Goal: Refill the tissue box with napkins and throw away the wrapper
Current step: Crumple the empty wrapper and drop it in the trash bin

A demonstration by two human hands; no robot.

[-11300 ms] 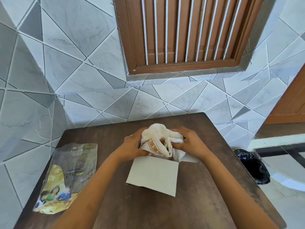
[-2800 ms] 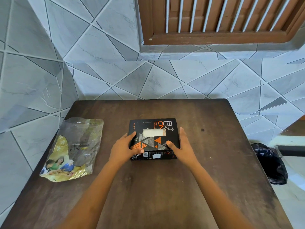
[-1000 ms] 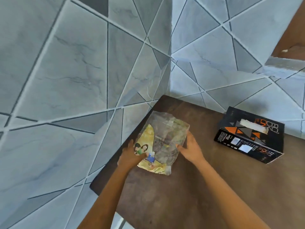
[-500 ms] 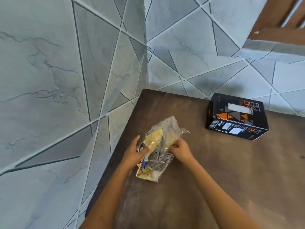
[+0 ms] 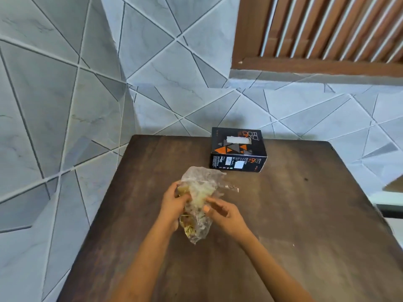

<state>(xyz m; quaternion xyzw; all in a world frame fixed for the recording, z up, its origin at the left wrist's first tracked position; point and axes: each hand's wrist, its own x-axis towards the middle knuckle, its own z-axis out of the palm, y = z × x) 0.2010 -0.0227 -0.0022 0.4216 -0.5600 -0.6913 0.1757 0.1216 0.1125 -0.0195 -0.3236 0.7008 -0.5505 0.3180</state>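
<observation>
A crumpled clear and yellow plastic wrapper is bunched up between both hands above the dark wooden table. My left hand grips its left side with curled fingers. My right hand holds its right side, thumb and fingers against the plastic. The black and orange tissue box stands closed near the table's far edge, with white napkin showing in its top slot.
Grey tiled walls run close along the table's left and far sides. A brown louvred window sits above at the right. The table's right edge drops off toward the floor.
Both hands have scrunched the wrapper from a flat sheet into a tighter bundle and lifted it toward the table's middle. My view has swung right. The box has not moved.
</observation>
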